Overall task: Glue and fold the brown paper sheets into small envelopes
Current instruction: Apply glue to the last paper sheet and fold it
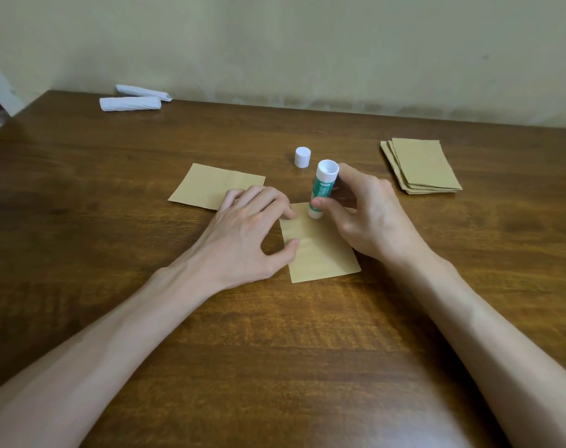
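A small brown paper sheet (320, 250) lies on the wooden table (113, 195) in front of me. My left hand (246, 227) rests on its left edge, with thumb and a fingertip touching the paper. My right hand (368, 215) grips a green and white glue stick (322, 189), held nearly upright with its lower end on the sheet's far edge. The stick's white cap (302, 157) stands apart on the table behind it. Another brown sheet (207, 185) lies to the left, partly under my left hand. A stack of brown sheets (420, 166) sits at the right.
Two white rolled paper bundles (133, 101) lie at the table's far left near the wall (307, 43). The table's far edge runs along the wall, and its left corner is at the upper left.
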